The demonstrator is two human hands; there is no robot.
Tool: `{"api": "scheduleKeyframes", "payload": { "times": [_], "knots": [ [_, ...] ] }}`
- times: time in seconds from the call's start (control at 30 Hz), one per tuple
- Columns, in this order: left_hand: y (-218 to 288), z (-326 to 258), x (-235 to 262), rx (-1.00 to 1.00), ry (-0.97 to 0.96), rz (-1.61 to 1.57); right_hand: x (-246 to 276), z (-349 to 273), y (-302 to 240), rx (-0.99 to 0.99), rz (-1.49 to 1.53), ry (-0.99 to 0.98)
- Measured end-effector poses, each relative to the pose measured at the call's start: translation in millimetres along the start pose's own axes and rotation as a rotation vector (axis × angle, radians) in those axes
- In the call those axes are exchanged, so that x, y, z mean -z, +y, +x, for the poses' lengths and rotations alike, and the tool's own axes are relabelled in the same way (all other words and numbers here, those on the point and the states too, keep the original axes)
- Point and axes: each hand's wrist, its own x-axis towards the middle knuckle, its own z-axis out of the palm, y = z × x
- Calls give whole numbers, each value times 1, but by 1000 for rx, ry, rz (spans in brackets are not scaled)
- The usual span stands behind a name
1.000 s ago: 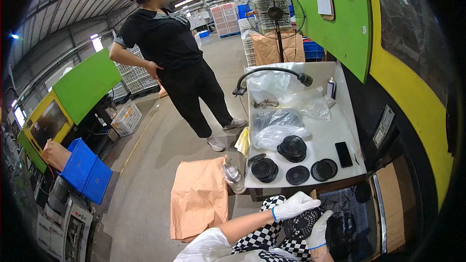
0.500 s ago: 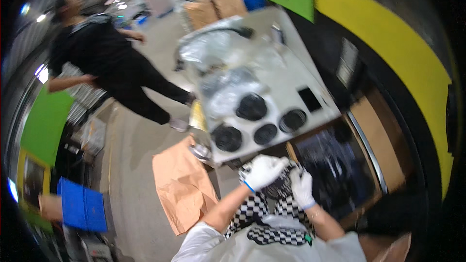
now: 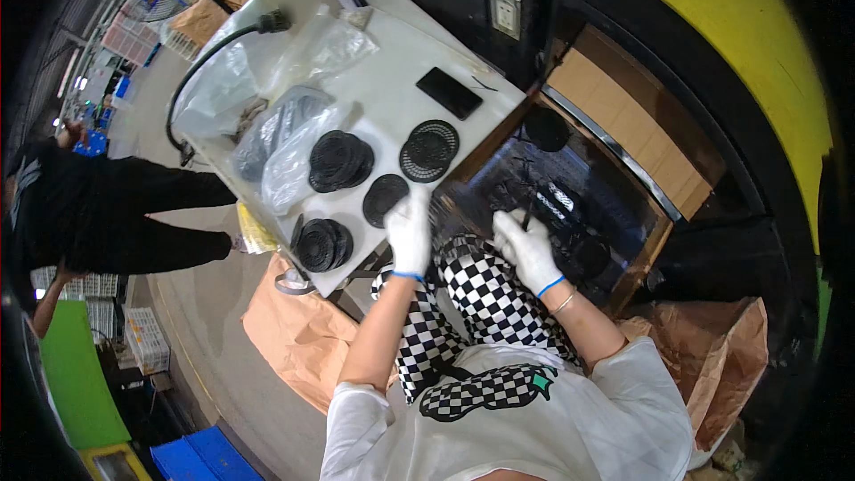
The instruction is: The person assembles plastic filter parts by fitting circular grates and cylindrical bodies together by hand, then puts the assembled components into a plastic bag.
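One nudge from the left hand (image 3: 410, 239) could knock a black perforated disc (image 3: 383, 200) off the table (image 3: 383, 93), as the right hand (image 3: 528, 251) hovers over a wooden-rimmed box (image 3: 648, 258), both hands' finger grip unclear.

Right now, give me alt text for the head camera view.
A white-gloved left hand is at a black disc on a white table; the gloved right hand is at a wood-edged bin holding black parts. Disc stacks, a phone and plastic bags lie on the table; a person in black stands at left.
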Motion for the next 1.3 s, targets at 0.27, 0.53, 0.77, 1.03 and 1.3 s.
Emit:
{"api": "scheduleKeyframes", "payload": {
  "times": [0.27, 0.53, 0.77, 1.03, 1.3],
  "knots": [
    [-34, 136, 11, 177, -101, 3, 155, 20, -42, 247, -209, 592],
    [-4, 88, 1, -241, -91, 468, 185, 34, 28, 270, -1350, 340],
    [33, -39, -2, -185, -387, 242, 160, 36, 27, 217, -1349, 394],
    [39, -98, -35, -819, -541, 550, 58, -46, -68, 198, -169, 95],
    [45, -99, -14, -14, -552, -251, 111, -31, -39, -209, 629, -233]
  ]
}}
